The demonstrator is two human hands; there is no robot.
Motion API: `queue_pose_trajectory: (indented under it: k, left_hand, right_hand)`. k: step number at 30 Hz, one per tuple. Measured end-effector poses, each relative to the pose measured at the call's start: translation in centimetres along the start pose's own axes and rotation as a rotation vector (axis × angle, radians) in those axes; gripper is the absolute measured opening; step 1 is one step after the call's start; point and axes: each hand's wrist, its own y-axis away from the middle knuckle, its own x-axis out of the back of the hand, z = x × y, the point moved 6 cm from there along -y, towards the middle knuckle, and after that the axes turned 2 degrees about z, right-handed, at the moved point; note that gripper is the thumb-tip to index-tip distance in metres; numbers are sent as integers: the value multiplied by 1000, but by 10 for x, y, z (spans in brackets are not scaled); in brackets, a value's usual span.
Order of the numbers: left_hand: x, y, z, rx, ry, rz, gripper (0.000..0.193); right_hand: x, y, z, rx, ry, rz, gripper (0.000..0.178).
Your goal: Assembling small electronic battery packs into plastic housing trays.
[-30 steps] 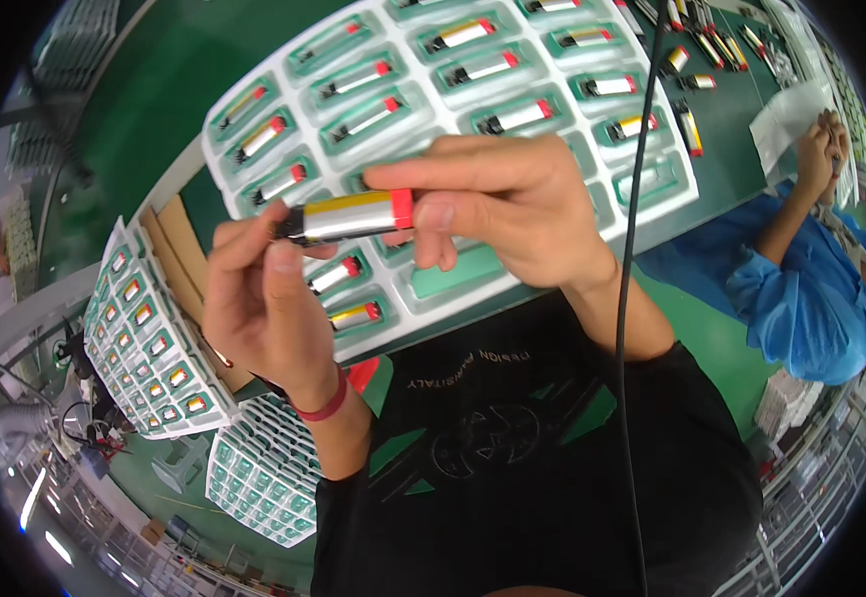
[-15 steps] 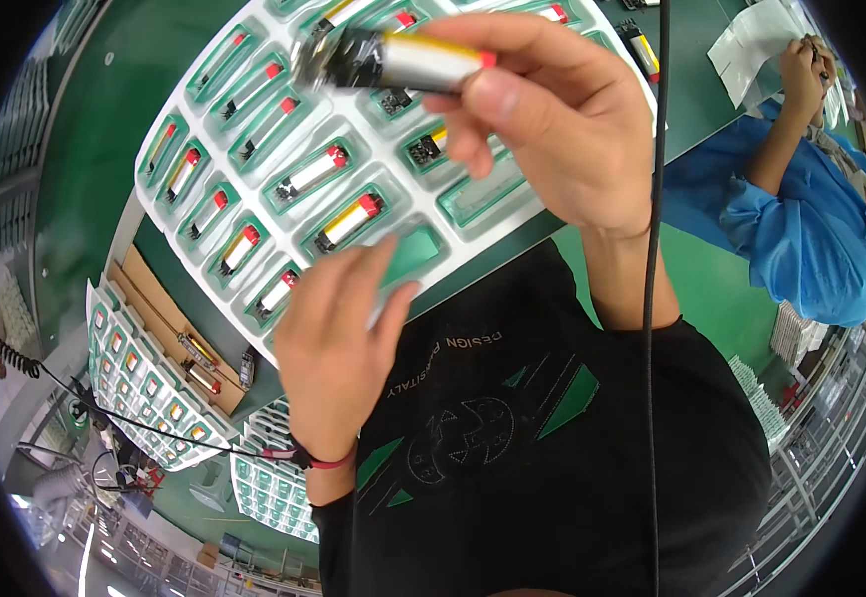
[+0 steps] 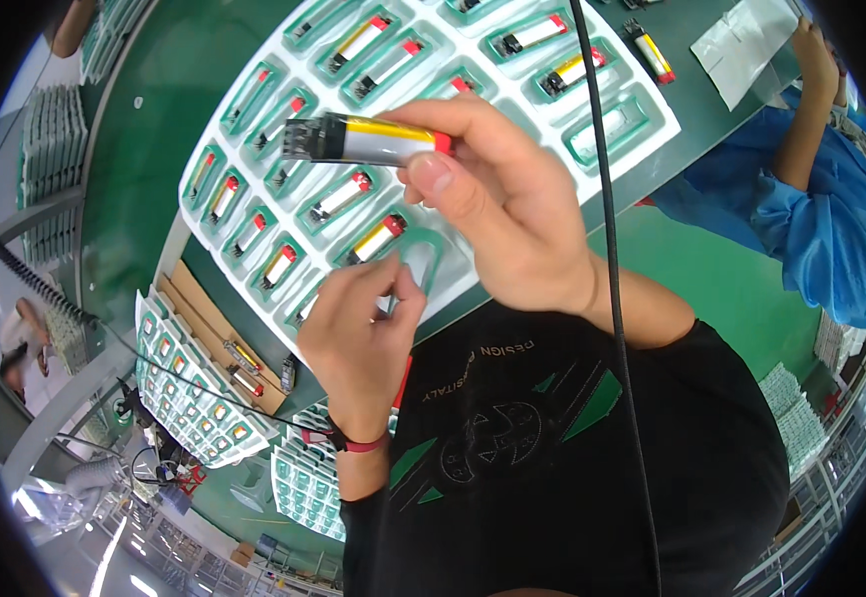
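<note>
One battery cell (image 3: pixel 368 139), silver and yellow with a black end and a red end, was held above the white tray (image 3: pixel 459 261) near the upper centre of the frame. The right hand (image 3: pixel 507 204) had it pinched by the red end between thumb and fingers, its black end pointing left. The left hand (image 3: pixel 358 333), below and left of it, was loosely curled, thumb and forefinger nearly meeting by the tray's lower edge; whether those fingers held anything could not be told. One reddish band (image 3: pixel 363 445) circled the left wrist. At least four cells lay in the row along the tray's left edge. At upper right, one cell (image 3: pixel 651 54) lay on the bench (image 3: pixel 696 114) near one white sheet (image 3: pixel 744 45). Two cells lay in one cardboard box (image 3: pixel 199 298) at lower left.
</note>
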Motion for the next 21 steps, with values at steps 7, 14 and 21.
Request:
queue_pose_trajectory:
  k: [7,14,21]
  left_hand:
    - [8,-16,-8,237,760,265,19]
    - [-2,-22,-21,190,1251,110,66]
    - [10,-21,-34,24,1279,165,58]
  right_hand:
    - [-24,6,-2,-14,161,55,27]
    - [-31,-15,-15,-52,241,-142,24]
    - [-18,-24,-30,219,221,-5,33]
